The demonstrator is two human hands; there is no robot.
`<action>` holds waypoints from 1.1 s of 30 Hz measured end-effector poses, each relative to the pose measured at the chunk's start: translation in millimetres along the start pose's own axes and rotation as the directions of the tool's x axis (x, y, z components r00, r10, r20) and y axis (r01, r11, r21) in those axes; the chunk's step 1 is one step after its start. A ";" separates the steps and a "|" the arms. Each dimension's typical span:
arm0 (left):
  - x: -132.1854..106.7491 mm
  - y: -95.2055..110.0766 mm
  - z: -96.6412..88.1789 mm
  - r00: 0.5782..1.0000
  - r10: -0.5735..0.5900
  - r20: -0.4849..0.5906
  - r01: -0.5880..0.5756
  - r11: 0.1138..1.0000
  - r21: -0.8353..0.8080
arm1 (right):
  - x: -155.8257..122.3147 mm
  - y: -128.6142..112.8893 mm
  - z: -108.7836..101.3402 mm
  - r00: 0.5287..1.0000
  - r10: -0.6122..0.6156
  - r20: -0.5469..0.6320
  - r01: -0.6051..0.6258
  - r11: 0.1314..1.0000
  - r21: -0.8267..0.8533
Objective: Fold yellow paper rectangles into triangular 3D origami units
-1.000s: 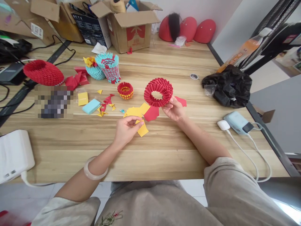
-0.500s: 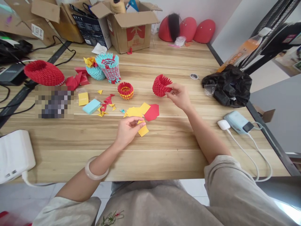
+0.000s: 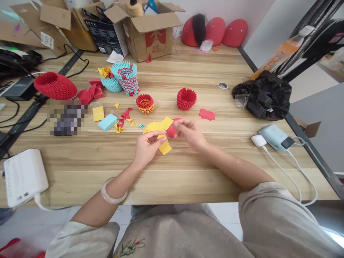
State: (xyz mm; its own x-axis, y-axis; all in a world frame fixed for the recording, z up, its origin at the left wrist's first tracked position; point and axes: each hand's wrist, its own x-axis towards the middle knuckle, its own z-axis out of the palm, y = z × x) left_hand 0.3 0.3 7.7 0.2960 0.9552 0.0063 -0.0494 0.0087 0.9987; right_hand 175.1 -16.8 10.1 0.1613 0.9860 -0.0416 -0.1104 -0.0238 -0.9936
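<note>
My left hand (image 3: 146, 147) is closed, its thumb and forefinger pinched just over a yellow paper slip (image 3: 165, 147); whatever sits between the fingertips is hidden. My right hand (image 3: 190, 134) hovers at the red paper slips (image 3: 170, 132), its curled fingers smeared by motion. Between the hands fan out several yellow slips (image 3: 156, 126). Behind them stands a red folded-paper basket (image 3: 186, 99), and left of it a smaller red-and-yellow one (image 3: 145, 104). Small folded triangles (image 3: 126, 113), red and yellow, lie loose to the left.
A blue paper stack (image 3: 108, 122) and a yellow pad (image 3: 98, 113) lie left. Further back are a blue-and-red paper vase (image 3: 129, 80) and a cardboard box (image 3: 150, 36). Rightward are red slips (image 3: 206, 114), a black bag (image 3: 264, 96) and a corded power bank (image 3: 275, 137).
My right hand has left the red basket and come down and left to the red slips. A small red stack its wrist covered now shows. My left hand keeps its pinch.
</note>
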 end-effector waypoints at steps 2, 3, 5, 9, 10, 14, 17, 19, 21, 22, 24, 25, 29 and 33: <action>-1.1 0.4 0.8 1.000 -0.003 0.011 0.003 1.000 0.002 | -19.3 6.8 19.1 0.985 0.134 0.105 -0.148 0.979 0.139; -1.7 0.1 1.1 1.000 0.002 0.019 -0.002 1.000 0.009 | -25.5 10.1 24.3 0.981 0.152 0.124 -0.173 0.968 0.184; -2.6 -0.9 1.7 0.999 0.020 0.033 -0.021 0.999 0.038 | -30.6 15.5 26.8 0.978 0.164 0.128 -0.190 0.953 0.236; -3.0 -1.7 3.0 0.998 0.030 0.060 -0.035 0.996 0.080 | -26.1 21.3 16.7 0.966 0.180 0.187 -0.226 0.939 0.261; -2.8 -1.4 3.4 0.997 0.020 0.073 -0.026 0.996 0.087 | -24.7 22.2 14.3 0.959 0.186 0.212 -0.239 0.935 0.261; -2.7 -0.6 4.2 0.994 -0.012 0.108 -0.002 0.992 0.127 | -22.1 25.1 9.4 0.942 0.194 0.274 -0.268 0.926 0.266; -2.9 -2.8 4.1 0.996 -0.003 0.089 -0.007 0.994 0.112 | -20.4 26.4 7.9 0.949 0.179 0.261 -0.253 0.924 0.286; -2.9 -5.0 3.8 0.997 -0.003 0.077 -0.004 0.996 0.088 | -19.3 26.4 7.0 0.952 0.179 0.249 -0.250 0.923 0.291; -2.6 -6.5 3.9 0.998 -0.010 0.067 0.005 0.997 0.074 | -18.6 26.1 6.0 0.954 0.181 0.238 -0.248 0.922 0.296; -2.3 -6.9 4.0 0.998 -0.014 0.062 0.009 0.997 0.072 | -18.4 26.0 5.5 0.956 0.178 0.234 -0.245 0.922 0.299; -1.8 -6.6 4.5 0.999 -0.021 0.048 0.017 0.997 0.080 | -18.2 26.2 4.2 0.957 0.171 0.233 -0.239 0.922 0.306; -1.5 -6.1 4.7 0.999 -0.025 0.040 0.021 0.996 0.087 | -18.1 26.5 3.5 0.956 0.167 0.241 -0.238 0.921 0.308; -1.2 -3.7 5.3 0.999 -0.028 0.026 0.025 0.995 0.098 | -17.5 27.2 1.1 0.945 0.147 0.292 -0.236 0.925 0.299; -1.5 -1.9 5.7 0.996 -0.063 0.062 0.059 0.996 0.068 | -17.2 26.5 0.8 0.955 0.125 0.270 -0.196 0.948 0.253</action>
State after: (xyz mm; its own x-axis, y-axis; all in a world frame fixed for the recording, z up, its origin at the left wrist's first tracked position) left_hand 5.4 -2.8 6.1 0.3573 0.9325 -0.0536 0.0326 0.0449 0.9985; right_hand 168.6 -34.3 -15.5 -0.1243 0.9829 -0.1359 -0.3840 -0.1739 -0.9068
